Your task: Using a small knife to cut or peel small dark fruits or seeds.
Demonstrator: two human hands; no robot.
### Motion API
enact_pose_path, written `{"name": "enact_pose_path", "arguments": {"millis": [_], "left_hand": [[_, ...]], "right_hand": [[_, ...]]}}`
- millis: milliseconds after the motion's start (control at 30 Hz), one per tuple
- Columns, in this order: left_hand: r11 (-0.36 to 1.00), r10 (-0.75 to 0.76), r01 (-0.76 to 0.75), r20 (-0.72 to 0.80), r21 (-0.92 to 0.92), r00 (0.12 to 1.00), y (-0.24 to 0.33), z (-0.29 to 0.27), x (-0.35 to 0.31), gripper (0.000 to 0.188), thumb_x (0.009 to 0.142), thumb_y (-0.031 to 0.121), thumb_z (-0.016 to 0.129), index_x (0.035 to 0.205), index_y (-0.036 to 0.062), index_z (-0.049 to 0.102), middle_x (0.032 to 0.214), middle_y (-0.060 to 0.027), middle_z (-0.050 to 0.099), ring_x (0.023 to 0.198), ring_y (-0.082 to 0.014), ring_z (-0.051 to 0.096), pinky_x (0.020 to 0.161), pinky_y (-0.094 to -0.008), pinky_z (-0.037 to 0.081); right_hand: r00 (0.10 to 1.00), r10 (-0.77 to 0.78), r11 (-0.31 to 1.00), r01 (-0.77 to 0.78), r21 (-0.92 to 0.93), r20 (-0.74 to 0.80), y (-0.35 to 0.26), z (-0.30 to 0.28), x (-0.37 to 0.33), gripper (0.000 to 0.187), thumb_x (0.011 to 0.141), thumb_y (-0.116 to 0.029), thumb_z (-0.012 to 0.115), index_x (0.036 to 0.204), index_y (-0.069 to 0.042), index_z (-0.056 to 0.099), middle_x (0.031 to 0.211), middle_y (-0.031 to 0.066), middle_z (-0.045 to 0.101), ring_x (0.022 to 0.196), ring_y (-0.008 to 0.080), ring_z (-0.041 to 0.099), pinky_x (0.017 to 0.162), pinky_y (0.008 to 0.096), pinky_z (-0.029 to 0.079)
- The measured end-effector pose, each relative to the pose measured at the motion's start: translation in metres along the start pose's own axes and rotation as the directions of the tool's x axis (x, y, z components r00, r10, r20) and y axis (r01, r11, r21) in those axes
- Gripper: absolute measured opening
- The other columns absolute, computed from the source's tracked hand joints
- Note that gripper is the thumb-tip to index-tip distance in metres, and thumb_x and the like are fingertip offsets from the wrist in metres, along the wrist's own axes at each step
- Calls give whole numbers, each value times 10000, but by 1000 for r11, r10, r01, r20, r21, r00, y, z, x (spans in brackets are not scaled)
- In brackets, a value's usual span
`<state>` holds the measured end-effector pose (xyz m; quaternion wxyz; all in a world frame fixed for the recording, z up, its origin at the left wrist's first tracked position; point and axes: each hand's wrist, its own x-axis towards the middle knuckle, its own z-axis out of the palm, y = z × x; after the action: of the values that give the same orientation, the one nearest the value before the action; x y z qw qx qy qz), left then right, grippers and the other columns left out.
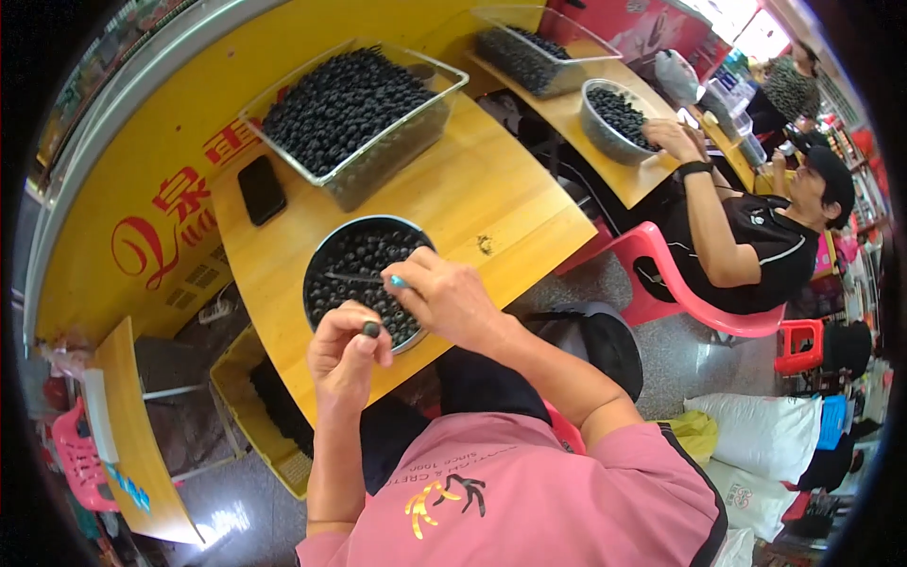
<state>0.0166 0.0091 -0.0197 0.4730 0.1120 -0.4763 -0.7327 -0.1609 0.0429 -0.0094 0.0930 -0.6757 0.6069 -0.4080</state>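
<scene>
Over a round bowl (pixel 337 236) of small dark oval fruits (pixel 364 253), both my hands are at work. My left hand (pixel 342 352) pinches one small dark oval fruit (pixel 371 329) between thumb and fingers, above the bowl's near edge. In my right hand (pixel 444 291) is a small knife (pixel 351 278) with a light-blue handle, its thin blade pointing left across the bowl. The two hands are a little apart, and the blade does not touch the held fruit. Beyond the bowl stands a clear plastic tub (pixel 378 170) heaped with the same fruits.
A black phone (pixel 261 190) lies on the wooden table (pixel 510 194) left of the tub, with dark scraps (pixel 485 245) at right. A yellow crate (pixel 241 378) stands below left. At another table, a person (pixel 746 227) on a pink chair (pixel 661 274) reaches into a bowl (pixel 605 128).
</scene>
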Motion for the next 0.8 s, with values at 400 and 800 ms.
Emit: {"name": "enact_pose_path", "arguments": {"millis": [400, 800], "left_hand": [[965, -76, 130, -230, 228, 970, -4, -10, -5, 151, 940, 140, 637, 1025, 28, 580, 806, -15, 588, 677, -79, 512, 604, -225, 397], [950, 36, 45, -252, 310, 967, 1, -18, -13, 165, 946, 129, 632, 1072, 26, 609, 947, -22, 615, 719, -82, 532, 640, -214, 428]], "right_hand": [[999, -44, 961, 38, 273, 14, -18, -1, -6, 136, 885, -126, 650, 1001, -55, 652, 862, 114, 600, 771, 316, 622, 654, 383, 506], [990, 23, 795, -101, 597, 137, -22, 1, 3, 182, 896, -159, 668, 967, 7, 641, 897, 136, 656, 822, 242, 657, 720, 330, 499]]}}
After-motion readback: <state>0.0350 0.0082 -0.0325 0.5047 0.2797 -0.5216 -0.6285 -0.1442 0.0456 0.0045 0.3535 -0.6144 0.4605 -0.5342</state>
